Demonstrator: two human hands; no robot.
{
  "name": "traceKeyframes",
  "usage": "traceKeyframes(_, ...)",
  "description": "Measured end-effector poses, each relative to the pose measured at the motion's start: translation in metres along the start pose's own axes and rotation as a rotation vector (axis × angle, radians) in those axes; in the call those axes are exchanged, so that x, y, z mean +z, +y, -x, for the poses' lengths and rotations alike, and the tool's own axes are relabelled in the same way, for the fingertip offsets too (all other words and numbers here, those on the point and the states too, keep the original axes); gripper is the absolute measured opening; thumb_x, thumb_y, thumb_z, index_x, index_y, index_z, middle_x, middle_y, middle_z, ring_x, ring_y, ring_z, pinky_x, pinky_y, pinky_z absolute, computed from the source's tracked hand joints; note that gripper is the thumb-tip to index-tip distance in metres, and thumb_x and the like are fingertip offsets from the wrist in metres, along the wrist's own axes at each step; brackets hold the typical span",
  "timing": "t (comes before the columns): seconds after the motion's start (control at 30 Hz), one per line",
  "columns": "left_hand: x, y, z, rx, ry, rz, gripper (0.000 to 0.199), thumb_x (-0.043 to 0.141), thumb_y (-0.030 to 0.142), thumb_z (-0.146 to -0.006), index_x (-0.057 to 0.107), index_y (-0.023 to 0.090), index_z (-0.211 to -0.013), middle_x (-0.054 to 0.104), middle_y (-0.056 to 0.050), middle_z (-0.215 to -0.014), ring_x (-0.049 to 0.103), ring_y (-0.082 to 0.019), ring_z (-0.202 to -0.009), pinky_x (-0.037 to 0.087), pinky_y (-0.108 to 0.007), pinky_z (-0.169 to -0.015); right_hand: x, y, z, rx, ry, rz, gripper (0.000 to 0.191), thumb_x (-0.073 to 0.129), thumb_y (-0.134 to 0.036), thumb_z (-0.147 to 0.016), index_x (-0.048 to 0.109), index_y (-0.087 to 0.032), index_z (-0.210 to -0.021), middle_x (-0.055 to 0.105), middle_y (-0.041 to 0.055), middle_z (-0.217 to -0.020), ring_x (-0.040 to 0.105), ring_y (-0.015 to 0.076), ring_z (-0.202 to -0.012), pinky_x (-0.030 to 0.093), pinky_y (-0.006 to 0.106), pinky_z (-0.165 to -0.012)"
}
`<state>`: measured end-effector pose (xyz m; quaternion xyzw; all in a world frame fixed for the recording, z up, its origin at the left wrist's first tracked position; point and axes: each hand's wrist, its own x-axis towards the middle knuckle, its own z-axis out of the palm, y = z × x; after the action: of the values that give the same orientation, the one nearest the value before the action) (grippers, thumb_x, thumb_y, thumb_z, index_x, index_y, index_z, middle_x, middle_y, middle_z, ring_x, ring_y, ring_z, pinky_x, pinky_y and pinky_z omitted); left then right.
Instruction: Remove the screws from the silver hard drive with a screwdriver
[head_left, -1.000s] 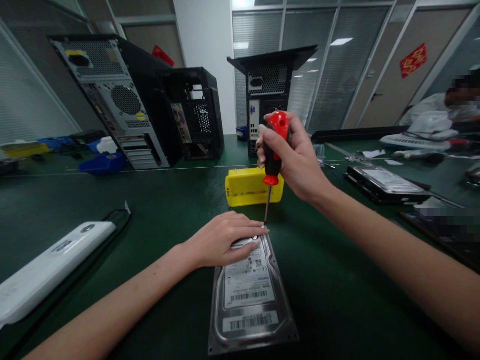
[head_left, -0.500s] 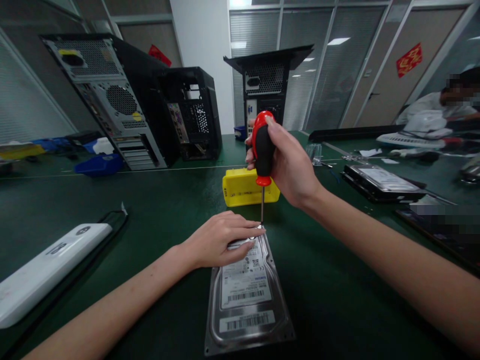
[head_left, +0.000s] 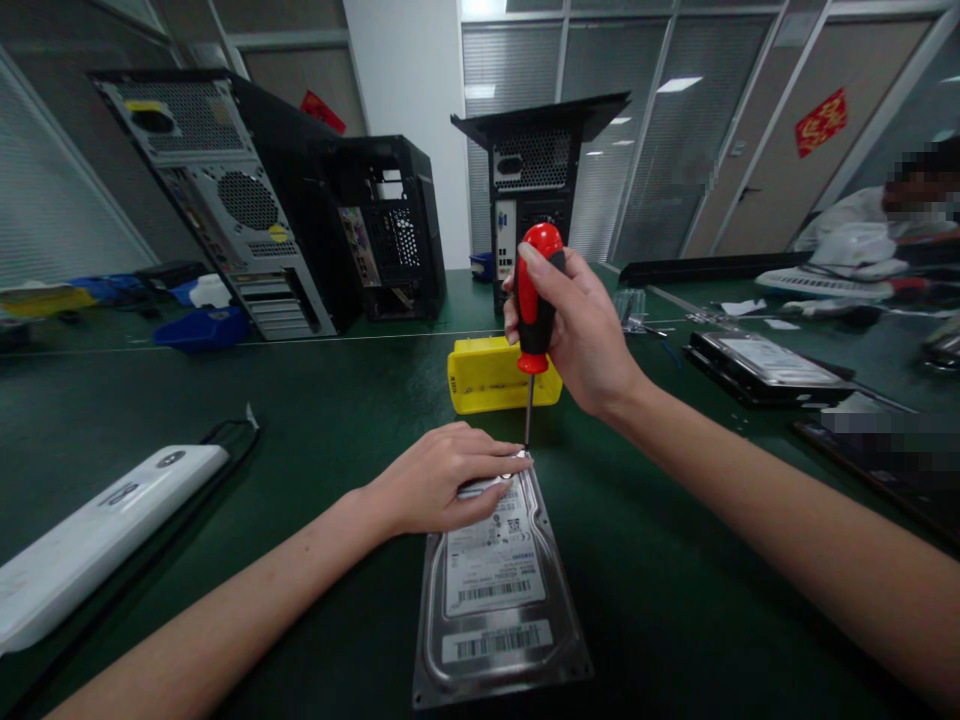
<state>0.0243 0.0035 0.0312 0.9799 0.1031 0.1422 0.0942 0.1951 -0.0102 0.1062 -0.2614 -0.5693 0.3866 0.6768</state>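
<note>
A silver hard drive (head_left: 499, 560) with printed labels lies flat on the green table before me. My left hand (head_left: 450, 475) rests across its far end, fingers stretched out flat, with the fingertips close to the far right corner. The outer fingers are partly hidden. In my right hand (head_left: 589, 320) is a red and black screwdriver (head_left: 535, 300), the handle upright and the fingers wrapped round it. Its tip meets the drive's far right corner; any screw under it is too small to make out. Just behind stands a yellow plastic bin (head_left: 469, 385).
Opened computer cases (head_left: 251, 200) stand along the back. A white power strip (head_left: 120, 530) with a black cable lies at left. More hard drives (head_left: 772, 360) are stacked at right, near a dark flat panel (head_left: 885, 470). A person (head_left: 855, 215) sits at the far right.
My right hand has turned the screwdriver's handle, showing more red on its left, with the thumb now across it. My left hand and the hard drive hold their place.
</note>
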Motion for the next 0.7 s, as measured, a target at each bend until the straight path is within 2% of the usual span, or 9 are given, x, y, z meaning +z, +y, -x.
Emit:
traceKeyframes(0.17, -0.0002, 0.0, -0.0004, 0.001, 0.008, 0.005, 0.035, 0.047, 0.025, -0.092, 0.057, 0.02, -0.125, 0.064, -0.007, -0.121, 0.061, -0.021, -0.101, 0.046, -0.038, -0.086, -0.0016, 0.0008, -0.0002, 0.011, -0.077, -0.032, 0.025, 0.051, -0.046, -0.085, 0.05, -0.023, -0.095, 0.056, 0.0001, -0.085, 0.053, 0.0092, -0.062, 0.049, 0.025, -0.056)
traceKeyframes(0.23, -0.0004, -0.0001, -0.0008, 0.001, 0.01, 0.007, 0.035, 0.047, 0.025, -0.091, 0.056, 0.021, -0.125, 0.064, -0.007, -0.121, 0.061, -0.021, -0.101, 0.046, -0.038, -0.086, -0.0015, 0.0022, -0.0004, -0.001, -0.088, -0.035, 0.026, 0.049, -0.047, -0.085, 0.049, -0.024, -0.099, 0.056, -0.0009, -0.085, 0.053, 0.0085, -0.061, 0.048, 0.024, -0.054)
traceKeyframes(0.47, -0.0011, 0.0007, -0.0002, -0.008, -0.007, -0.008, 0.035, 0.047, 0.025, -0.091, 0.057, 0.02, -0.125, 0.064, -0.008, -0.121, 0.061, -0.021, -0.101, 0.046, -0.039, -0.087, 0.0004, 0.0068, 0.0004, -0.057, -0.047, -0.027, 0.041, 0.067, -0.038, -0.074, 0.036, -0.027, -0.098, 0.053, -0.0059, -0.078, 0.05, 0.0064, -0.055, 0.043, 0.02, -0.047)
traceKeyframes(0.7, -0.0003, 0.0011, -0.0013, -0.002, 0.011, -0.008, 0.035, 0.048, 0.024, -0.091, 0.057, 0.019, -0.124, 0.065, -0.007, -0.12, 0.061, -0.021, -0.101, 0.047, -0.038, -0.087, -0.0024, 0.0066, -0.0011, -0.017, -0.059, -0.03, 0.026, 0.056, -0.044, -0.082, 0.044, -0.024, -0.092, 0.056, -0.0014, -0.083, 0.053, 0.0093, -0.06, 0.048, 0.025, -0.056)
